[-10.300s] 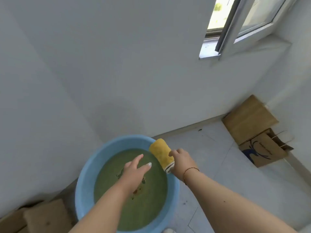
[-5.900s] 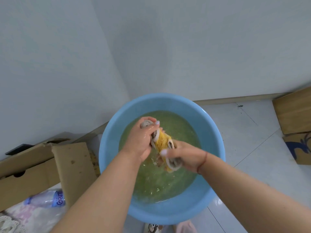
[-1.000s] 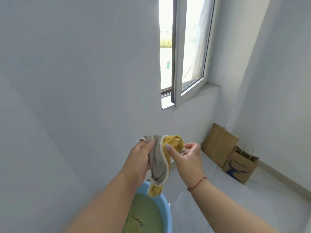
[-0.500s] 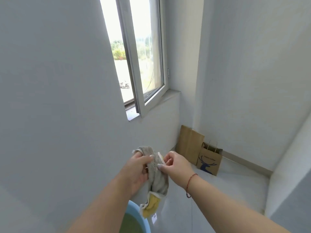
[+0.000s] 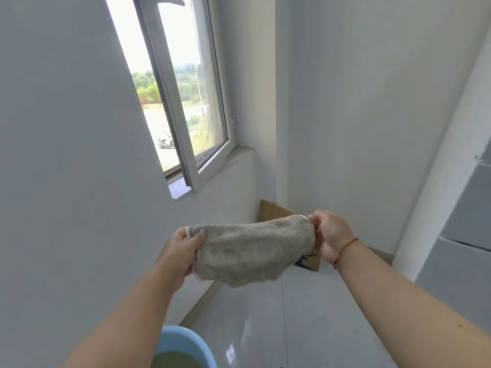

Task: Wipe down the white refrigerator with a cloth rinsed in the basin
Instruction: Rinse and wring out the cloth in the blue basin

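Observation:
A grey-beige cloth (image 5: 252, 251) is stretched out flat between my two hands at chest height, its yellow side hidden. My left hand (image 5: 179, 254) pinches its left edge with the thumb on top. My right hand (image 5: 330, 236) grips its right edge with curled fingers. The white refrigerator (image 5: 462, 221) shows at the right edge of the view, to the right of my right hand. Only the rim of the blue basin (image 5: 186, 341) with greenish water shows at the bottom, below my left forearm.
A window (image 5: 183, 102) with an open sash is set in the left wall. Brown paper bags (image 5: 273, 209) lean in the far corner behind the cloth. Grey tiled floor (image 5: 305, 314) lies between the basin and the refrigerator.
The bunched cloth has been spread wide between my hands, which have moved apart. The view has turned right, bringing the refrigerator in and leaving only the basin's rim.

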A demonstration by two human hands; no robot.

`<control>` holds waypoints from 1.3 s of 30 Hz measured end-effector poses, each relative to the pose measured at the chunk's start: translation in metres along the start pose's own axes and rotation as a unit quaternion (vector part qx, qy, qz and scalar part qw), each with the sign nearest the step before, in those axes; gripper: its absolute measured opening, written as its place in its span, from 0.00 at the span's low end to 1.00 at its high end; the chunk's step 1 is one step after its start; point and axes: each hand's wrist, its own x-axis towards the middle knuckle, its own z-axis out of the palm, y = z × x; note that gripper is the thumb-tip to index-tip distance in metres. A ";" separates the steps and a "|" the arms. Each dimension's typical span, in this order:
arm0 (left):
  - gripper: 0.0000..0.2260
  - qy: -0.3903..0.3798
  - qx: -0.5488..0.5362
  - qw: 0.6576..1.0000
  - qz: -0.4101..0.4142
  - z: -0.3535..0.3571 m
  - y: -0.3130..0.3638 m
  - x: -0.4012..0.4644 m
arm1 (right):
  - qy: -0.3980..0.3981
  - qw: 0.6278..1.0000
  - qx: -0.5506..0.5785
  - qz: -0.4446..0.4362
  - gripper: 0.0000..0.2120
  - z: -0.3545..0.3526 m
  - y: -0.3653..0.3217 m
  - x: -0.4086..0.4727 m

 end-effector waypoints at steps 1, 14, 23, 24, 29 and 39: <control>0.11 -0.024 -0.031 0.999 -0.001 0.003 0.009 -0.002 | -0.015 1.000 0.007 0.007 0.16 -0.002 -0.003 -0.002; 0.22 -0.179 -0.088 0.972 0.123 -0.009 0.066 -0.005 | -0.221 0.961 0.044 -0.162 0.27 -0.042 -0.064 -0.003; 0.05 -0.165 0.011 0.952 0.257 -0.006 0.091 -0.007 | -0.211 0.899 -0.246 -0.294 0.32 -0.055 -0.108 -0.013; 0.04 -0.133 0.042 0.958 0.250 -0.004 0.088 -0.003 | -0.217 0.899 -0.262 -0.275 0.31 -0.055 -0.110 -0.012; 0.11 -0.081 0.010 0.985 0.155 0.011 0.082 0.012 | -0.221 0.951 -0.190 -0.100 0.10 -0.045 -0.105 -0.006; 0.10 -0.103 -0.056 0.993 0.031 0.035 0.079 0.039 | -0.152 0.986 -0.072 -0.011 0.17 -0.050 -0.075 -0.009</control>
